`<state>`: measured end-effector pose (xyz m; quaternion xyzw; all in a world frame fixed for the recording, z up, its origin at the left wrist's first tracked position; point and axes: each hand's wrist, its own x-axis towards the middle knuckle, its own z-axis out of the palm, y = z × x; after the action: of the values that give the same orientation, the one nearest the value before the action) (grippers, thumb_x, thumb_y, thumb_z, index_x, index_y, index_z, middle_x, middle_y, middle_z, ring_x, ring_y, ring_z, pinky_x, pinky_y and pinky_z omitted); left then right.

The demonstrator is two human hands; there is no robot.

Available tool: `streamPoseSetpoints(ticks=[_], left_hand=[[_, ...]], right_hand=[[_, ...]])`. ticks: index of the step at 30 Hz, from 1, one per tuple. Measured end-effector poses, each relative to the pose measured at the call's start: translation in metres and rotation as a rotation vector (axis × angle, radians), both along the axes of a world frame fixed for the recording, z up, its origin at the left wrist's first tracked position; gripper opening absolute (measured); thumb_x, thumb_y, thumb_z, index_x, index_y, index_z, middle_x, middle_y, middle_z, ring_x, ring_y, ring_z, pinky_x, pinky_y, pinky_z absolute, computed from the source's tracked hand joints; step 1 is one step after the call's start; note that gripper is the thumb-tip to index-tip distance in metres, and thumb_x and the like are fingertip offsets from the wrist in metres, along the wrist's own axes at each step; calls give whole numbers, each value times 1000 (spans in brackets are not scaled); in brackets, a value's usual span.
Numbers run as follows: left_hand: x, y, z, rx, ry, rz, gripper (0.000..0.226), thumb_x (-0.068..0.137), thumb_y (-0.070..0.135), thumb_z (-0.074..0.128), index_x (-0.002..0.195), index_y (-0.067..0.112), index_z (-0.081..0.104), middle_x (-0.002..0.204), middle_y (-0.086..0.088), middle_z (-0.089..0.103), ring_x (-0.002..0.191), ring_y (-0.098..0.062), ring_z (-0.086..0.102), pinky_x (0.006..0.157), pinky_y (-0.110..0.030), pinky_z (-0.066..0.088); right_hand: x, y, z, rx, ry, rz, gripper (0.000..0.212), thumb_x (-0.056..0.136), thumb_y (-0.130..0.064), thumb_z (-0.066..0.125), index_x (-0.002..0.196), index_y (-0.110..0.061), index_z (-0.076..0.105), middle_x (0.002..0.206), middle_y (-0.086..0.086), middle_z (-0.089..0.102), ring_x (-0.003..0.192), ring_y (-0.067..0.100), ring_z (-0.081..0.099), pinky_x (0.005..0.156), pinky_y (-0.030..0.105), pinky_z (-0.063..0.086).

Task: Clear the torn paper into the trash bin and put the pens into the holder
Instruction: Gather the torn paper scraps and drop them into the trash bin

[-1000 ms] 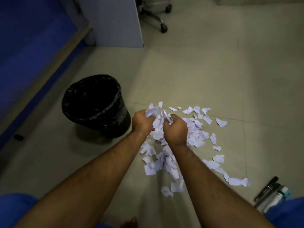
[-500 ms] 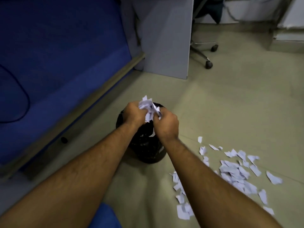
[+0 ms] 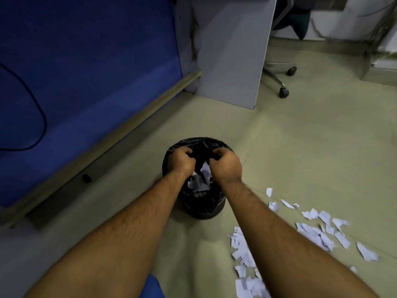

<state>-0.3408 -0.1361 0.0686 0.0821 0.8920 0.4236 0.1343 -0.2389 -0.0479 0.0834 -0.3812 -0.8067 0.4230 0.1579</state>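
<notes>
A round trash bin (image 3: 202, 208) with a black liner stands on the beige floor. My left hand (image 3: 180, 161) and my right hand (image 3: 226, 167) hover side by side over its mouth, fingers loosely curled, with no paper in them. White scraps (image 3: 198, 183) lie inside the bin, seen between my wrists. More torn paper (image 3: 318, 233) is scattered over the floor to the right of the bin and under my right forearm. No pens or holder are in view.
A blue partition (image 3: 86, 72) with a wooden base rail runs along the left, a black cable (image 3: 41, 119) hanging on it. A grey desk panel (image 3: 232, 50) and an office chair base (image 3: 279, 82) stand behind the bin.
Both hands carried a bundle of torn paper from the floor pile to the bin and let it go; the scraps now lie in the bin. The view swung left.
</notes>
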Motion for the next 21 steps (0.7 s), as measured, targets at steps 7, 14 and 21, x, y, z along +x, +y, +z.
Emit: streamPoseSetpoints(ticks=[7,14,21], left_hand=[[23,17,14,139,-91,-171,16,83,2,68,97,9,66,75,-5,65,72,-22,63,70,-35,58],[93,75,23,110,-83,-404,9,83,14,69,90,16,65,72,-4,67,63,-19,63,62,-31,56],[204,121,-63,-86,-259,-593,21,82,21,69,101,16,66,90,-11,72,72,-24,66,70,-33,57]], right_hand=[[24,14,10,-165,151,-118,25,83,-25,66,107,-19,72,99,-1,74,94,19,68,84,26,51],[97,61,-15,-254,274,-278,21,68,-42,59,85,-37,69,77,-6,73,78,21,71,79,45,59],[224,87,-84,-279,62,-432,15,81,-28,61,92,-25,70,80,-3,73,79,22,70,79,39,58]])
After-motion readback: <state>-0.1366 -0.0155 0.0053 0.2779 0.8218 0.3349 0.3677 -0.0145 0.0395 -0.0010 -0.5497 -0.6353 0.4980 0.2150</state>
